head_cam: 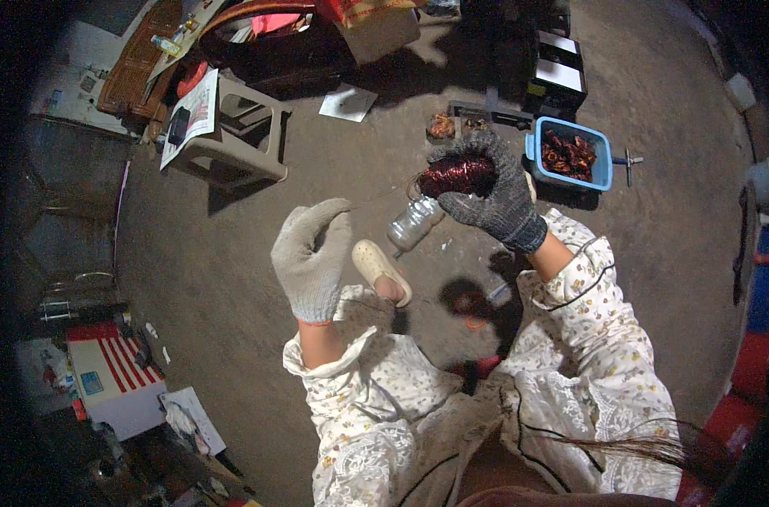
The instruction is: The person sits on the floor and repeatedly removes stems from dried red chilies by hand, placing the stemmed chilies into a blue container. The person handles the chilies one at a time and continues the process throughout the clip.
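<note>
My right hand, in a dark grey knit glove, grips a thick bundle of reddish-brown wire. A thin strand of wire runs from the bundle's left end towards my left hand. That hand wears a whitish knit glove, and its thumb and index finger are pinched together on the strand's end. Beneath the bundle lies a clear plastic bottle on the floor. A blue plastic tub holding reddish-brown coiled pieces stands to the right of my right hand.
A beige plastic stool with paper on top stands at the upper left. Brownish scraps lie beside a dark metal frame beyond my hands. A black box sits at the upper right. My cream clog is on the floor below.
</note>
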Motion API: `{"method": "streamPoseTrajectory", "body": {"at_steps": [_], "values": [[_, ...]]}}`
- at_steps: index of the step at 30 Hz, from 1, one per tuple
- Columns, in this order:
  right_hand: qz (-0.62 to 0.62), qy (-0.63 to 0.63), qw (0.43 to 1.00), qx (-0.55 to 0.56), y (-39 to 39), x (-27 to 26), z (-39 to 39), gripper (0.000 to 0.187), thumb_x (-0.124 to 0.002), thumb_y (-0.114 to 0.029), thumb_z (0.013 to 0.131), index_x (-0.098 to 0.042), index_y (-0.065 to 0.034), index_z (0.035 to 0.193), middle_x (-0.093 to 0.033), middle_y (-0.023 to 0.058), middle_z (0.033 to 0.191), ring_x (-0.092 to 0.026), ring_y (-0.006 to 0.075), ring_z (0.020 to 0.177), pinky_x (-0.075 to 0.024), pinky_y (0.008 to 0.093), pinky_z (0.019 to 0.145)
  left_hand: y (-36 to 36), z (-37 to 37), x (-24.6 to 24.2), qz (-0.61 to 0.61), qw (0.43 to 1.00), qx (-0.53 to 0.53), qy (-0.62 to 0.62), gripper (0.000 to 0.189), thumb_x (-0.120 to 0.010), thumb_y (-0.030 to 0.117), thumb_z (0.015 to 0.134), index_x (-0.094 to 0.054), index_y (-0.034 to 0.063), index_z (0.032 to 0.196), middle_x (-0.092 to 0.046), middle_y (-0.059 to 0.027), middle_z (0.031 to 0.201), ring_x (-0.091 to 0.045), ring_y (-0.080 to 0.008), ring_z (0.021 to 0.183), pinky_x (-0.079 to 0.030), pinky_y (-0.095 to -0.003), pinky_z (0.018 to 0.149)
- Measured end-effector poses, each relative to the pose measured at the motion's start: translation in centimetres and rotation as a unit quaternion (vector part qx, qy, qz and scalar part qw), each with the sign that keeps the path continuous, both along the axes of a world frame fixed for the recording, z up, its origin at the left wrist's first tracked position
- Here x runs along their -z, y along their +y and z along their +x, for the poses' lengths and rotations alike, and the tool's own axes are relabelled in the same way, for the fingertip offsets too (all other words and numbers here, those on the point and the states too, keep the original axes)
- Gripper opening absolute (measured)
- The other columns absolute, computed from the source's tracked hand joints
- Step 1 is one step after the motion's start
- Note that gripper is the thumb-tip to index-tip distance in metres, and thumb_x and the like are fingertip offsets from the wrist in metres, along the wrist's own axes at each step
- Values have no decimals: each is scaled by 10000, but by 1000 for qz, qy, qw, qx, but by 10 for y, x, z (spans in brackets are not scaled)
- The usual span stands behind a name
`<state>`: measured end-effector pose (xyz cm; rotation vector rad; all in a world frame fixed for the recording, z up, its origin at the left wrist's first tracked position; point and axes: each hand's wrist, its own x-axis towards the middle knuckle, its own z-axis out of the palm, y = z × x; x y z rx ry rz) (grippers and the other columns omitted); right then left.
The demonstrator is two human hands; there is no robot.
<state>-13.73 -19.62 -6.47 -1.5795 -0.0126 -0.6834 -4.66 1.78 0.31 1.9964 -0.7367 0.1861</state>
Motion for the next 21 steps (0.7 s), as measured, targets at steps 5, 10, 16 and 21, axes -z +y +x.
{"method": "streamPoseTrajectory", "body": {"at_steps": [5,10,16,21], "values": [[-18,8,1000,-11,3,-2,-1,526,-791,-118,658,-506,-63,1095,-588,80,1076,-580,189,1005,-456,328,898,-2,1,9,-46,998,2,50,113,-627,-9,744,-667,12,848,-579,-34,732,-540,-105,676,-427,-231,612],[-128,-3,992,3,12,-3,2,545,-805,-170,645,-519,-67,1098,-592,76,1065,-581,200,1004,-449,330,892,-16,-12,11,14,996,50,68,118,-634,23,780,-660,-3,893,-605,-45,791,-553,-112,718,-444,-230,663],[-148,-21,989,-10,19,4,4,596,-810,-164,631,-493,-66,1126,-580,91,1107,-569,214,1034,-436,348,918,-19,-14,10,-2,995,51,82,129,-663,39,761,-672,2,885,-613,-58,766,-555,-123,692,-442,-236,650],[-123,4,992,19,9,-5,2,655,-796,-123,640,-429,-51,1177,-565,92,1132,-558,216,1058,-440,354,930,-9,-8,1,-1,1000,-6,20,120,-667,12,741,-671,4,861,-597,-58,731,-546,-122,651,-437,-238,606]]}}
